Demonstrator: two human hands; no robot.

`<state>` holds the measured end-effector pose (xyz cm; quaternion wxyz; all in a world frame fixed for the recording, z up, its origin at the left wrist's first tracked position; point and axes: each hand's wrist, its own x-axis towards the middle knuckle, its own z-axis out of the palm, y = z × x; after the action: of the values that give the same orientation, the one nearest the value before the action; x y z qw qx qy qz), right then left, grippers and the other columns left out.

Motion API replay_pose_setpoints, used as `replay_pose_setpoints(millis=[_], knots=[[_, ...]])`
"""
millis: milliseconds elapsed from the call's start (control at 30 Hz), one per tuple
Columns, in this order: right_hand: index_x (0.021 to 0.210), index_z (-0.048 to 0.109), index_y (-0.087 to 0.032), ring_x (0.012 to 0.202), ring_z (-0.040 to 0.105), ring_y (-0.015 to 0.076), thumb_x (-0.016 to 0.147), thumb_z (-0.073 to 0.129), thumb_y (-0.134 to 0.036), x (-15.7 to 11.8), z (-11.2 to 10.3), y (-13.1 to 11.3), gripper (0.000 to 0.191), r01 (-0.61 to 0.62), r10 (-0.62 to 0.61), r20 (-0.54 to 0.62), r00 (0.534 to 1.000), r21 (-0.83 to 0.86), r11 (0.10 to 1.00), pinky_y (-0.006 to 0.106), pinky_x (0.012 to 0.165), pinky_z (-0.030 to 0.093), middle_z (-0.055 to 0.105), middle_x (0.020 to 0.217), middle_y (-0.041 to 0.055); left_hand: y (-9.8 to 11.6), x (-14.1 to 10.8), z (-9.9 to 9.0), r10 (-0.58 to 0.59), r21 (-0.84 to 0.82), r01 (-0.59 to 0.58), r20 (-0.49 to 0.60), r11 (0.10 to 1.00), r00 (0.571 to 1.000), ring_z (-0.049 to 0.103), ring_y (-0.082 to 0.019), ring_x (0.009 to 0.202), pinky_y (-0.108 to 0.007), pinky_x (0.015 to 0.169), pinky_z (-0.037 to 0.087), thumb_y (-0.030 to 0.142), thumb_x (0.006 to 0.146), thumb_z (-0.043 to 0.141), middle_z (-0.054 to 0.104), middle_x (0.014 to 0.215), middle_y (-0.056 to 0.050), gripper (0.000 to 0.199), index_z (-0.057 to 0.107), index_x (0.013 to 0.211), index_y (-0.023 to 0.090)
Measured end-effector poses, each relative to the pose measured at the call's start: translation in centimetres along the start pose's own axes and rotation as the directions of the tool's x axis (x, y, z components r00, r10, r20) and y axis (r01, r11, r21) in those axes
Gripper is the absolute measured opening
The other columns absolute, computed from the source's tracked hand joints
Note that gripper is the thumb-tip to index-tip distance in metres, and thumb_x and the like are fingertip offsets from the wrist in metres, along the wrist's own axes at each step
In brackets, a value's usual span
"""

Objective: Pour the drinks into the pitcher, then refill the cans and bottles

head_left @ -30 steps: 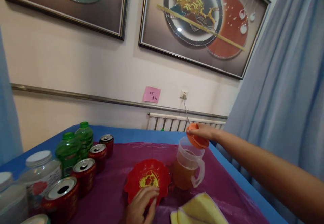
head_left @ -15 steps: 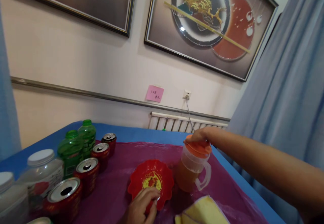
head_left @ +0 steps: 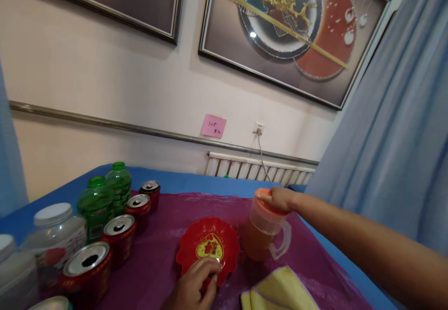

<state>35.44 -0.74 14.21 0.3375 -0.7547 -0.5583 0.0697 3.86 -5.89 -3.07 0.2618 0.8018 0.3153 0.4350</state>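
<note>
Where right hand (head_left: 283, 200) clasps, lid (head_left: 268, 208) sits.

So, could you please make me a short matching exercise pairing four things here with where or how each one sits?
1. orange lid
2. red scalloped dish
3. folded yellow cloth
4. pink note

A. on the wall
B. nearer the camera than the pitcher
C. partly covered by the right hand
D. near edge partly hidden by the left hand

Right pairs: 1-C, 2-D, 3-B, 4-A.
</note>
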Motion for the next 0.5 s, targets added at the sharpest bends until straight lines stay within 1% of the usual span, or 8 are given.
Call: replay_pose_setpoints(millis=[100, 133, 167, 200, 233, 300, 400, 500], knots=[[0.078, 0.065, -0.02, 0.087, 0.068, 0.0274, 0.072, 0.07, -0.068, -3.8, -0.6, 2.7, 0.048, 0.012, -0.012, -0.102, 0.995, 0.005, 1.0, 0.033, 0.074, 0.048, 0.072, 0.088, 0.0115, -0.2, 0.0, 0.1, -0.016, -0.012, 0.016, 0.031, 1.0, 0.999, 0.073, -0.02, 0.095, -0.028, 0.087, 0.057, 0.02, 0.092, 0.05, 0.076, 0.098, -0.006, 0.021, 0.07, 0.094, 0.025], [0.084, 0.065, -0.019, 0.087, 0.068, 0.0276, 0.077, 0.064, -0.068, -5.4, -0.5, 3.8, 0.049, 0.013, -0.007, -0.175, 0.985, 0.033, 0.999, 0.034, 0.074, 0.048, 0.072, 0.092, 0.0123, -0.1, 0.0, 0.2, -0.018, -0.019, 0.018, 0.039, 1.0, 0.999, 0.072, -0.019, 0.094, -0.027, 0.086, 0.057, 0.02, 0.093, 0.049, 0.076, 0.098, -0.006, 0.021, 0.07, 0.094, 0.025], [0.085, 0.064, -0.02, 0.08, 0.067, 0.0264, 0.077, 0.062, -0.068, -6.9, -0.1, 4.8, 0.049, -0.011, 0.03, -0.233, 0.972, 0.079, 0.997, 0.034, 0.071, 0.048, 0.071, 0.087, 0.01, 0.0, 0.0, 0.2, -0.019, -0.028, 0.02, 0.047, 0.999, 0.999, 0.072, -0.019, 0.093, -0.027, 0.085, 0.056, 0.02, 0.093, 0.049, 0.076, 0.097, -0.005, 0.021, 0.07, 0.093, 0.025], [0.079, 0.062, -0.021, 0.071, 0.064, 0.0246, 0.075, 0.064, -0.069, -8.3, 0.5, 5.7, 0.048, -0.045, 0.078, -0.244, 0.967, 0.138, 0.989, 0.033, 0.066, 0.047, 0.069, 0.076, 0.0063, 0.2, 0.1, 0.2, -0.023, -0.034, 0.025, 0.055, 0.999, 0.998, 0.072, -0.019, 0.092, -0.027, 0.084, 0.056, 0.02, 0.093, 0.049, 0.075, 0.096, -0.005, 0.021, 0.069, 0.092, 0.025], [0.071, 0.059, -0.022, 0.063, 0.06, 0.0225, 0.074, 0.065, -0.069, -9.6, 1.1, 6.3, 0.048, -0.059, 0.103, -0.223, 0.969, 0.197, 0.979, 0.032, 0.062, 0.045, 0.065, 0.066, 0.0033, 0.4, 0.2, 0.2, -0.033, -0.04, 0.035, 0.063, 0.999, 0.998, 0.072, -0.019, 0.092, -0.027, 0.084, 0.056, 0.021, 0.093, 0.049, 0.075, 0.096, -0.005, 0.021, 0.069, 0.092, 0.024], [0.066, 0.058, -0.022, 0.058, 0.057, 0.0199, 0.077, 0.064, -0.071, -11.4, 2.5, 6.6, 0.05, -0.046, 0.12, -0.181, 0.976, 0.367, 0.929, 0.03, 0.058, 0.043, 0.062, 0.061, 0.0012, 0.8, 0.3, 0.2, -0.063, -0.047, 0.067, 0.083, 0.997, 0.995, 0.071, -0.019, 0.092, -0.027, 0.084, 0.055, 0.021, 0.094, 0.048, 0.075, 0.096, -0.006, 0.021, 0.069, 0.091, 0.024], [0.067, 0.061, -0.02, 0.057, 0.057, 0.0194, 0.078, 0.061, -0.074, -12.5, 4.5, 5.4, 0.055, -0.065, 0.155, -0.098, 0.983, 0.603, 0.795, 0.029, 0.055, 0.044, 0.063, 0.061, 0.0024, 1.4, 0.6, 0.0, -0.101, -0.053, 0.108, 0.12, 0.993, 0.988, 0.07, -0.02, 0.091, -0.028, 0.083, 0.055, 0.023, 0.094, 0.048, 0.074, 0.096, -0.006, 0.021, 0.068, 0.09, 0.023], [0.062, 0.051, -0.022, 0.049, 0.048, 0.0151, 0.077, 0.06, -0.077, -12.2, 6.0, 4.4, 0.057, -0.08, 0.272, -0.14, 0.952, 0.744, 0.664, 0.027, 0.047, 0.039, 0.052, 0.053, -0.0023, 1.5, 0.7, -0.2, -0.116, -0.054, 0.124, 0.13, 0.991, 0.985, 0.07, -0.021, 0.091, -0.029, 0.084, 0.055, 0.024, 0.094, 0.049, 0.075, 0.094, -0.007, 0.021, 0.069, 0.089, 0.022]])
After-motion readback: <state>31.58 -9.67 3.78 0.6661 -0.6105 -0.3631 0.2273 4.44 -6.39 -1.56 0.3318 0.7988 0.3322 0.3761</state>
